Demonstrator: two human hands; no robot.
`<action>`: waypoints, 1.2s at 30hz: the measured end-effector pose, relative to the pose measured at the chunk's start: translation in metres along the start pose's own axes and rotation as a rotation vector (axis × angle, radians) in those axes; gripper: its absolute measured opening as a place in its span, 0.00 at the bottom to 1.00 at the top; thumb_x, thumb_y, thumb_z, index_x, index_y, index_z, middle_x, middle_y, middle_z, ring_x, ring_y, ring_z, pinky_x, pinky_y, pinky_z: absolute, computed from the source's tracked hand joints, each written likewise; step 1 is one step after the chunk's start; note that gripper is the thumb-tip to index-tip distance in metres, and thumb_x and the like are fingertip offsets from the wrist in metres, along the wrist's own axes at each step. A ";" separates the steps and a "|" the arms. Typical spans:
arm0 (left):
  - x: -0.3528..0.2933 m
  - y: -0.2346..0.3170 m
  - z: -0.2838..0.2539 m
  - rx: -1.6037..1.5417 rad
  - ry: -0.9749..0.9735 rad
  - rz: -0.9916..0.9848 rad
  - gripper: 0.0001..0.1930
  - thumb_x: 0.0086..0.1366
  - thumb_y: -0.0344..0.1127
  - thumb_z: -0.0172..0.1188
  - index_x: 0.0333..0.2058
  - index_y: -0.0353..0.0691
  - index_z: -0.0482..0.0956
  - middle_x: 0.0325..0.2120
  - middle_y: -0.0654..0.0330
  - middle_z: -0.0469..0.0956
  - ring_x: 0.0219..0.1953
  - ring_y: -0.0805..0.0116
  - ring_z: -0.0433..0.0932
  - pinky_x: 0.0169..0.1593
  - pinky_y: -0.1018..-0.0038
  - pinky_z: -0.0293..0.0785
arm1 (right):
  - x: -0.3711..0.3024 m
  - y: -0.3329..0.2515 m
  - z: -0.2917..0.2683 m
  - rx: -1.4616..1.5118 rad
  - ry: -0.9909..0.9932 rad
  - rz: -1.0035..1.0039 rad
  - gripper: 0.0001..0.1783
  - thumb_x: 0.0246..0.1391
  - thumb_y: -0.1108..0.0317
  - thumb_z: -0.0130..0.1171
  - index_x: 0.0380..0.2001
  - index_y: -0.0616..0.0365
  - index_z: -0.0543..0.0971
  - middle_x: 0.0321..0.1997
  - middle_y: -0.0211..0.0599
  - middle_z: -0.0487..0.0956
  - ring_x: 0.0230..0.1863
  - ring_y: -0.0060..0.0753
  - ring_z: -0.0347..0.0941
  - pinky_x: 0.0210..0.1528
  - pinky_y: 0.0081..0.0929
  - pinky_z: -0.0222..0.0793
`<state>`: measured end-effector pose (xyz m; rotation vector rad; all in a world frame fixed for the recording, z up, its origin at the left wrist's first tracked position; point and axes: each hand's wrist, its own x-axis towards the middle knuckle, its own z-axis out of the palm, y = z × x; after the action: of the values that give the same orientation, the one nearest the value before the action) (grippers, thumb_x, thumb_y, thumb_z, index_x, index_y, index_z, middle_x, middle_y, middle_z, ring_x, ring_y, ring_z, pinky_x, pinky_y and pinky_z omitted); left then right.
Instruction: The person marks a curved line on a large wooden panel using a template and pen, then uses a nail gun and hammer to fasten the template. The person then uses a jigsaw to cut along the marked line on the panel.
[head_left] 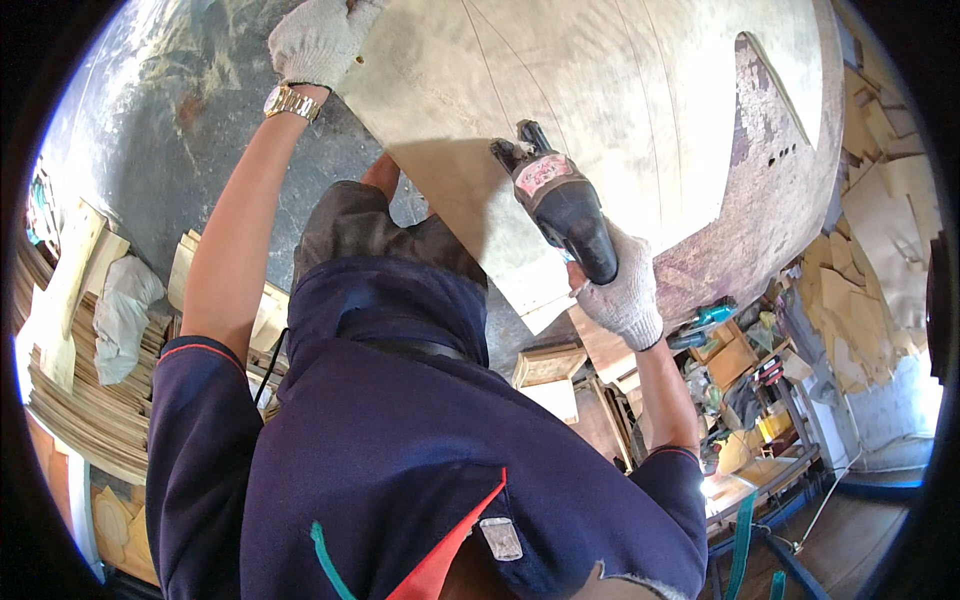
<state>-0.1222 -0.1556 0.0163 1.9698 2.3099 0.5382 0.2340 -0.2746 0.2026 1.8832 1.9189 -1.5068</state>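
Observation:
A black jigsaw (565,205) with a worn red-and-white label is in my right hand (625,285), whose knitted white glove wraps its rear grip. The tool rests over a pale plywood sheet (440,130) marked with several long pencil-like lines, its front end pointing up and left. At the sheet's far left edge, my left hand (318,42), gloved too, closes on the border; its fingertips are partly hidden near the picture's upper rim. A metal-band watch (291,102) circles that wrist. A long pointed cut-out (765,110) opens in the sheet's right part.
Beneath the sheet lies a scuffed grey work surface (200,110). Stacked thin boards (95,400) and a white plastic bag (125,315) stand at left. On the right are a teal power tool (712,314), cluttered shelving (770,400) and wood offcuts (850,310).

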 end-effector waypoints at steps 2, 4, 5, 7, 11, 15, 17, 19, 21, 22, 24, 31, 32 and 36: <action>0.001 0.000 -0.002 -0.021 -0.039 -0.025 0.15 0.67 0.49 0.57 0.29 0.43 0.77 0.21 0.50 0.79 0.26 0.47 0.81 0.32 0.53 0.75 | 0.001 -0.005 -0.001 0.017 -0.015 0.025 0.16 0.45 0.68 0.63 0.38 0.66 0.78 0.23 0.49 0.81 0.27 0.50 0.83 0.35 0.38 0.77; 0.000 -0.001 -0.001 -0.026 -0.031 -0.006 0.16 0.67 0.49 0.58 0.29 0.43 0.77 0.20 0.50 0.79 0.26 0.47 0.81 0.32 0.53 0.75 | 0.002 -0.006 -0.002 0.011 -0.021 0.022 0.16 0.45 0.68 0.63 0.38 0.66 0.79 0.23 0.49 0.81 0.27 0.49 0.83 0.35 0.38 0.77; -0.001 -0.002 -0.001 -0.029 -0.028 0.004 0.16 0.67 0.50 0.58 0.29 0.44 0.77 0.20 0.50 0.79 0.26 0.47 0.81 0.32 0.53 0.75 | 0.002 -0.006 -0.002 -0.002 -0.018 0.009 0.16 0.45 0.69 0.63 0.38 0.66 0.79 0.23 0.49 0.81 0.26 0.48 0.84 0.35 0.38 0.77; 0.000 0.000 -0.001 -0.007 -0.029 -0.012 0.17 0.67 0.51 0.59 0.29 0.44 0.77 0.20 0.51 0.79 0.26 0.48 0.81 0.32 0.54 0.75 | 0.002 -0.005 -0.001 -0.001 -0.012 0.003 0.16 0.45 0.69 0.63 0.38 0.66 0.79 0.23 0.49 0.81 0.26 0.46 0.84 0.35 0.37 0.77; -0.004 -0.005 0.004 -0.014 0.071 0.062 0.18 0.68 0.54 0.59 0.29 0.45 0.77 0.19 0.52 0.78 0.26 0.48 0.81 0.31 0.54 0.75 | 0.004 -0.011 0.001 0.036 -0.001 0.023 0.16 0.45 0.70 0.62 0.39 0.67 0.79 0.23 0.47 0.81 0.25 0.42 0.83 0.35 0.35 0.77; -0.002 -0.006 0.007 -0.020 0.048 0.050 0.19 0.69 0.54 0.58 0.29 0.45 0.77 0.20 0.53 0.78 0.25 0.49 0.81 0.31 0.54 0.75 | 0.004 -0.012 0.004 0.042 0.014 0.037 0.17 0.46 0.69 0.62 0.39 0.67 0.79 0.22 0.46 0.81 0.24 0.40 0.83 0.34 0.34 0.77; -0.002 -0.007 0.008 -0.030 0.054 0.055 0.19 0.69 0.54 0.58 0.29 0.45 0.77 0.19 0.53 0.78 0.25 0.49 0.81 0.31 0.54 0.75 | 0.005 -0.012 0.003 0.046 0.000 0.038 0.17 0.46 0.70 0.63 0.40 0.67 0.79 0.22 0.46 0.82 0.24 0.40 0.83 0.34 0.34 0.78; -0.002 -0.007 0.009 -0.030 0.069 0.051 0.18 0.68 0.53 0.59 0.28 0.45 0.77 0.19 0.53 0.78 0.24 0.48 0.81 0.31 0.54 0.75 | 0.007 -0.012 0.002 0.044 -0.008 0.044 0.17 0.45 0.70 0.63 0.40 0.66 0.79 0.22 0.46 0.82 0.25 0.40 0.83 0.34 0.34 0.78; -0.002 -0.008 0.009 -0.011 0.039 0.030 0.16 0.67 0.51 0.59 0.28 0.45 0.78 0.18 0.52 0.78 0.24 0.48 0.81 0.31 0.54 0.75 | 0.008 -0.015 0.002 0.037 -0.010 0.060 0.17 0.45 0.70 0.63 0.40 0.66 0.79 0.22 0.46 0.82 0.25 0.40 0.83 0.34 0.34 0.78; 0.000 -0.005 0.005 0.007 0.001 0.010 0.15 0.67 0.50 0.60 0.28 0.45 0.78 0.18 0.52 0.78 0.24 0.48 0.81 0.31 0.54 0.75 | 0.009 -0.014 0.002 0.027 0.002 0.053 0.17 0.45 0.70 0.64 0.40 0.66 0.80 0.22 0.46 0.82 0.25 0.40 0.83 0.34 0.34 0.78; 0.002 -0.002 0.003 -0.003 -0.012 0.002 0.14 0.66 0.49 0.60 0.28 0.45 0.78 0.18 0.52 0.79 0.23 0.49 0.81 0.30 0.54 0.75 | 0.011 -0.011 0.004 0.008 0.023 0.039 0.17 0.45 0.70 0.64 0.39 0.66 0.80 0.22 0.46 0.82 0.24 0.39 0.83 0.34 0.34 0.78; 0.000 -0.004 0.009 -0.055 0.038 0.016 0.15 0.67 0.49 0.60 0.28 0.44 0.78 0.18 0.52 0.79 0.23 0.50 0.81 0.30 0.54 0.75 | 0.015 -0.014 0.001 0.012 0.000 0.016 0.17 0.44 0.69 0.64 0.40 0.66 0.80 0.21 0.45 0.81 0.24 0.38 0.83 0.33 0.34 0.77; 0.001 -0.002 0.007 -0.058 0.008 0.004 0.15 0.67 0.49 0.60 0.29 0.44 0.78 0.18 0.52 0.79 0.23 0.50 0.81 0.30 0.54 0.75 | 0.014 -0.015 0.001 0.011 0.007 0.005 0.17 0.45 0.69 0.64 0.40 0.66 0.80 0.21 0.45 0.81 0.25 0.38 0.83 0.33 0.34 0.77; 0.000 -0.003 0.011 -0.031 0.010 0.007 0.15 0.67 0.50 0.60 0.29 0.45 0.78 0.17 0.53 0.78 0.22 0.51 0.81 0.29 0.55 0.75 | 0.017 -0.022 -0.001 -0.002 -0.014 0.035 0.17 0.45 0.69 0.64 0.39 0.66 0.80 0.22 0.45 0.81 0.25 0.37 0.83 0.34 0.33 0.77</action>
<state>-0.1224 -0.1541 0.0052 1.9666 2.2872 0.5819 0.2127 -0.2570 0.2053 1.8902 1.8706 -1.5042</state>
